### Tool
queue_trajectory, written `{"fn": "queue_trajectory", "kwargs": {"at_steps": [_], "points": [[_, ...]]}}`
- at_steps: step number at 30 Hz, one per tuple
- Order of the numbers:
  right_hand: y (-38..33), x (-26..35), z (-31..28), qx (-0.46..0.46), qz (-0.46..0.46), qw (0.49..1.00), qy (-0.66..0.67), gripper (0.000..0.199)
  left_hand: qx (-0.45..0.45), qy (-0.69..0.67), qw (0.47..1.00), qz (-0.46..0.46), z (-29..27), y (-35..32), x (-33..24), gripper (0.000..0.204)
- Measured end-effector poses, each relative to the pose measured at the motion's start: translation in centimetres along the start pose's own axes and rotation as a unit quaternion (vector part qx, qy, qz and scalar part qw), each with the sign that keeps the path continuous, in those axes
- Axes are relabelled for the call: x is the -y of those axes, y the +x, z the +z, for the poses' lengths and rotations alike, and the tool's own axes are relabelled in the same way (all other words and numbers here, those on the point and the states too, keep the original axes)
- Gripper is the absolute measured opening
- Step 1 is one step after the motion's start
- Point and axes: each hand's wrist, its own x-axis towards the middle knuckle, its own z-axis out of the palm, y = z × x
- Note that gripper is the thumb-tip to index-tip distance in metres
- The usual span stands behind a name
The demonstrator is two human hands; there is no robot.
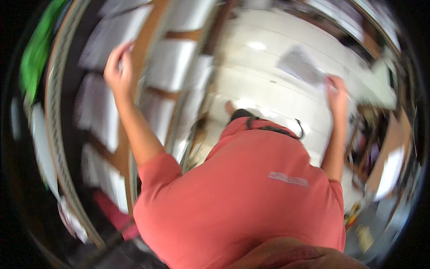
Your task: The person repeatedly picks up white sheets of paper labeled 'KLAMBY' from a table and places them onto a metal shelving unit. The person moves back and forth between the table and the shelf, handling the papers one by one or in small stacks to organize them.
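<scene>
My right hand [337, 94] is out over the pale floor with its fingers pinched. From them hangs a thin, see-through plastic packet [300, 66], greyish inside and blurred by motion. On the other side my left hand [119, 71] is raised in front of the shelf rack, close to a brown shelf edge [148, 33]. Its fingers are curled in toward the thumb; whether something small sits between them is too blurred to make out. White packs [172, 62] stand in rows on the shelves beside it.
Pale glossy tiles [268, 103] cover the floor between the racks. A bright green thing [38, 54] is at the far left. At the right are an open cardboard box [387, 152] and a cluttered low shelf [365, 143]. More shelving [340, 22] runs along the upper right.
</scene>
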Motion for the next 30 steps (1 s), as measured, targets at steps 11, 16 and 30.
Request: {"fn": "queue_trajectory", "kwargs": {"at_steps": [11,16,30], "points": [[-8.0,-6.7,-5.8,-0.04,-0.097,0.977,-0.188,0.023,0.227,-0.139,0.905,0.333,36.1,-16.3,-32.8,0.025],[-7.7,-12.9,-8.0,-0.032,-0.09,0.979,-0.178,0.018,0.425,-0.177,0.817,0.347,46.0,-17.3,-35.5,0.018],[1.4,-35.5,-19.3,0.018,0.072,0.968,-0.241,0.022,0.521,-0.187,0.724,0.411,68.4,-12.3,-52.8,0.021]]}}
